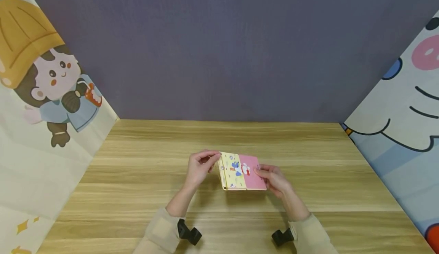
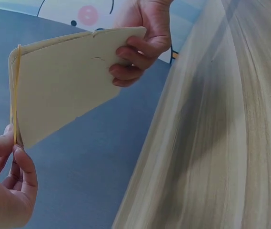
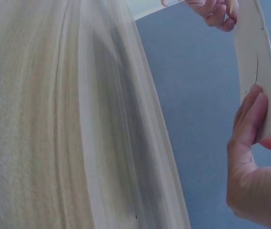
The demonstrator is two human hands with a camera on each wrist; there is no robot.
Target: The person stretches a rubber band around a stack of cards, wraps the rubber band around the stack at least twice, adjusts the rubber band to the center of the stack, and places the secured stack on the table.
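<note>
A small notebook [image 1: 252, 178] with a pink and pale-yellow cartoon cover is held up over the table, cover side up. Its plain cream back [image 2: 68, 86] shows in the left wrist view. A thin yellow elastic band [image 2: 16, 90] runs along its left edge. At the far left corner my left hand [image 1: 199, 167] pinches this band between thumb and fingertips. My right hand [image 1: 277, 179] grips the opposite end, thumb on the pink cover and fingers spread underneath against the back [image 3: 254, 57].
The wood-grain table [image 1: 154, 143] lies below both hands, with a shadow under the notebook. A dark grey-blue panel [image 1: 219, 52] rises behind it. Cartoon-printed sheets [image 1: 58, 94] flank the left and right sides.
</note>
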